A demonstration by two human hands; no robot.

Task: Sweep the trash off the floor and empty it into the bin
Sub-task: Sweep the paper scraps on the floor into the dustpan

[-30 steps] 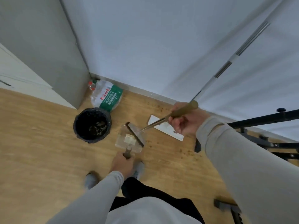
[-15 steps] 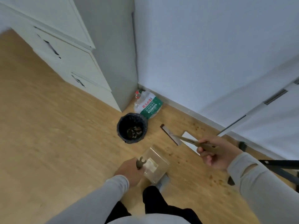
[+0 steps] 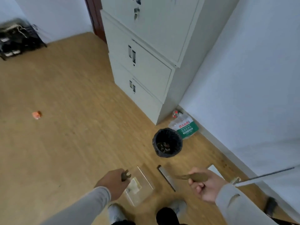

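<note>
Compared with half a second back, I've swung left, so more floor shows, plus an orange scrap (image 3: 36, 114) well off to the left. My left hand (image 3: 113, 184) is wrapped around the clear dustpan (image 3: 139, 185) handle, my right hand (image 3: 204, 185) fisted on the brush (image 3: 167, 177) handle. The black bin (image 3: 167, 143), with bits inside, sits ahead beside the cabinet (image 3: 146, 62). The water bottle (image 3: 184, 125) has a green label with red Chinese characters, too blurry to read.
</note>
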